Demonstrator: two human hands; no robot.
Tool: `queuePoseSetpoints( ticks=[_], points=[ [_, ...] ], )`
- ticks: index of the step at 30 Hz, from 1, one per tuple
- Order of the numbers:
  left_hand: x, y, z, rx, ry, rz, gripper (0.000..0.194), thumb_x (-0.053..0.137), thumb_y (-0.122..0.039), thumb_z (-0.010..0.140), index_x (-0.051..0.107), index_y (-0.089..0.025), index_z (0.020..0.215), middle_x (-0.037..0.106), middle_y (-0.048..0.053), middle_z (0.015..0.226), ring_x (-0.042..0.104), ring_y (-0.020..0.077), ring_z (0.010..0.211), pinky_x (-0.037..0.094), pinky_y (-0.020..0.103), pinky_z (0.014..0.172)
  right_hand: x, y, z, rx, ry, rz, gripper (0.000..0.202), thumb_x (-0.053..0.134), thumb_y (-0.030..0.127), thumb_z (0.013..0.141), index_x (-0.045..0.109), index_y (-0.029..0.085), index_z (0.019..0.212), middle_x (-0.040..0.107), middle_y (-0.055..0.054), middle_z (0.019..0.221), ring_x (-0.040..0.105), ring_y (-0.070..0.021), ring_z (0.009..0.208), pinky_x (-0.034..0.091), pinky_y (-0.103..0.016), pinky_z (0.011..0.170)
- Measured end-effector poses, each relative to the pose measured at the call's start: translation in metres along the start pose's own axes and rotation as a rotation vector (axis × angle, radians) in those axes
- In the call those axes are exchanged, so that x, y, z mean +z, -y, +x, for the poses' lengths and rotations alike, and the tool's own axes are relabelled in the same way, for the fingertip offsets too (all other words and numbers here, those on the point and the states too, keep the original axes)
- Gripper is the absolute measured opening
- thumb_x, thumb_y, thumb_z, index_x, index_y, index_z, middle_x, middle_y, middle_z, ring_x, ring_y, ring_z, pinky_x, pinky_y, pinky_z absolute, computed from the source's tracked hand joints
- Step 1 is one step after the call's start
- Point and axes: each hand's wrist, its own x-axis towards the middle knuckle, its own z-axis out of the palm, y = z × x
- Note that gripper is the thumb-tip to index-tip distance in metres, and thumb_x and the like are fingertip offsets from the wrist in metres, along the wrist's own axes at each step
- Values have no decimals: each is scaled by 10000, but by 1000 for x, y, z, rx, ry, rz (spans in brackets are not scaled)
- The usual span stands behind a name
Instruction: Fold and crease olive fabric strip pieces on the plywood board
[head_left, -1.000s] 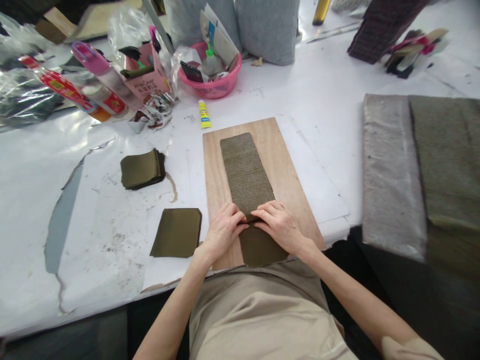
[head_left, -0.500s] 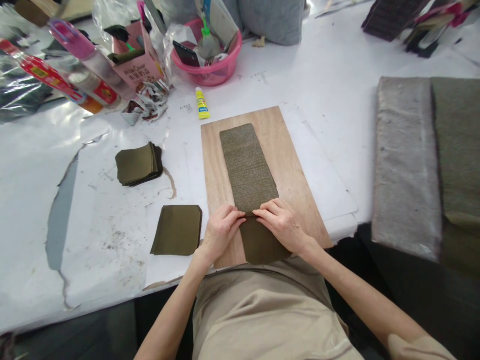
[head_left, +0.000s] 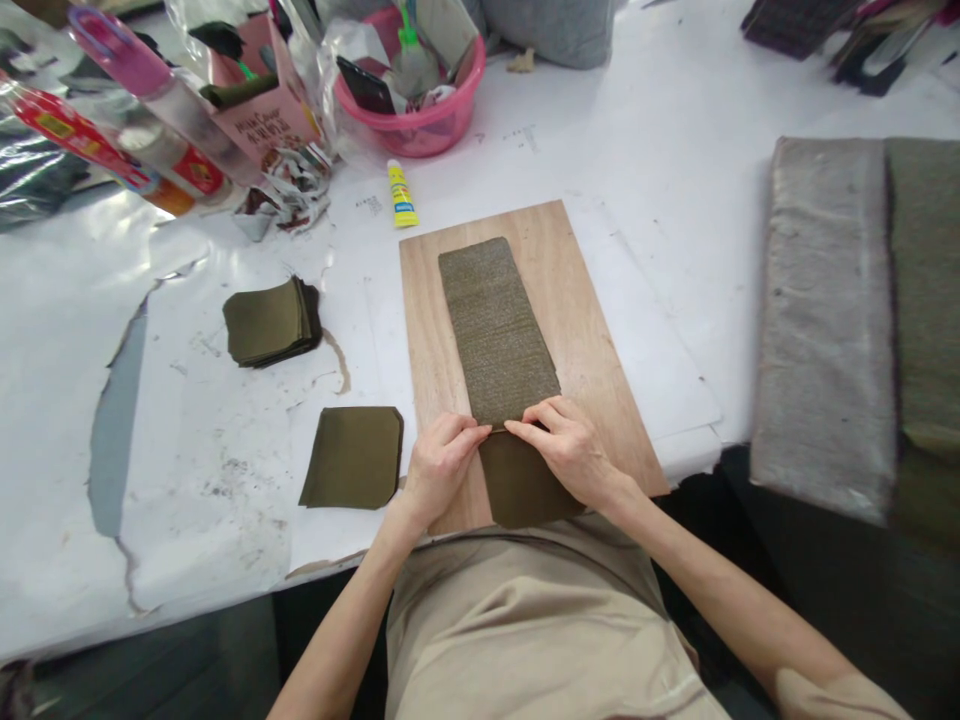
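A long textured olive strip (head_left: pixel 499 325) lies on a wooden board (head_left: pixel 592 340). Below it, a smooth dark olive piece (head_left: pixel 525 485) reaches the board's near edge by my body. Where the two pieces meet, my left hand (head_left: pixel 448 462) pinches the seam at its left part. My right hand (head_left: pixel 566 447) pinches the same seam a little to the right, its palm over the smooth piece's right side. The two sets of fingertips are close together but apart. Left of the board sit a square olive stack (head_left: pixel 352 457) and another olive stack (head_left: pixel 270 322).
A yellow tube (head_left: pixel 403 195) lies beyond the board. Farther back are a pink basket (head_left: pixel 431 130) with items, a pink box (head_left: pixel 274 125) and bottles (head_left: pixel 127 60). A grey padded slab (head_left: pixel 825 320) is at the right. The white tabletop (head_left: pixel 202 420) has a torn patch.
The camera view has shifted slightly, so the far objects sit a little higher in the picture. Both hands remain at the seam, with the pieces in nearly the same place.
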Motion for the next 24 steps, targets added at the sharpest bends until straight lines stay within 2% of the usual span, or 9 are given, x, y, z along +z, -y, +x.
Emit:
queuePoseSetpoints(
  ticks=[14, 24],
  points=[
    [0, 4, -10, 147, 67, 181, 280, 451, -115, 965, 584, -158, 1208, 627, 106, 1017, 570, 207, 940, 533, 338, 778, -2, 1, 3, -39, 6, -19, 266, 478, 176, 973, 689, 206, 1131, 623, -84, 980, 523, -194, 961, 472, -329, 836],
    [1, 8, -12, 110, 75, 119, 307, 465, -107, 956, 578, -178, 1232, 614, 96, 1044, 573, 206, 980, 536, 339, 825, -2, 0, 3, -19, 15, 13, 283, 459, 189, 985, 673, 232, 1165, 602, -70, 985, 509, -184, 971, 467, -322, 844]
  ],
)
